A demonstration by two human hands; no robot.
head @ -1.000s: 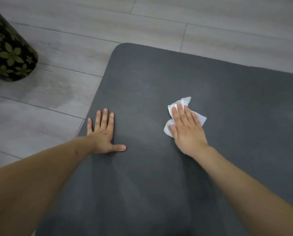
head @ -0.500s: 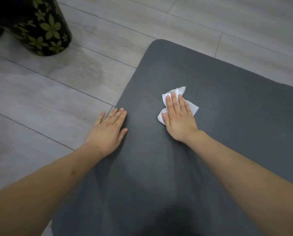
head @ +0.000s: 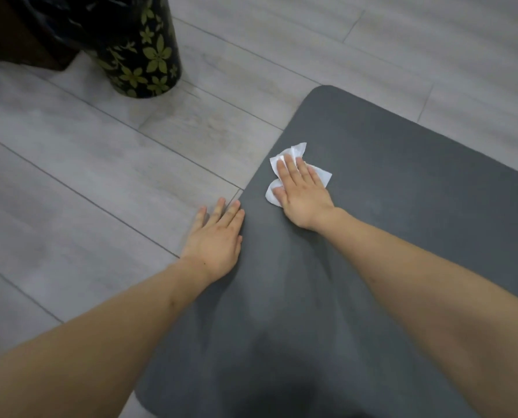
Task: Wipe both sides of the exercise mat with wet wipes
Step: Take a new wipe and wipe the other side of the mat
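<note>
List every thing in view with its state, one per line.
Mat: dark grey, unrolled flat on the floor, rounded corner showing.
Wipe: white, crumpled, pressed onto the mat near its left edge.
Right hand: flat, fingers straight, pressing the wipe.
Left hand: flat, straddling the mat's edge and floor.
Bin: black, flower-patterned, upright on the floor.

The right hand (head: 304, 193) hides most of the wipe (head: 296, 152); frame edges crop the mat (head: 387, 176).

Grey plank floor (head: 101, 164) — dark mat (head: 387, 236), floral bin (head: 143, 52) on it.
</note>
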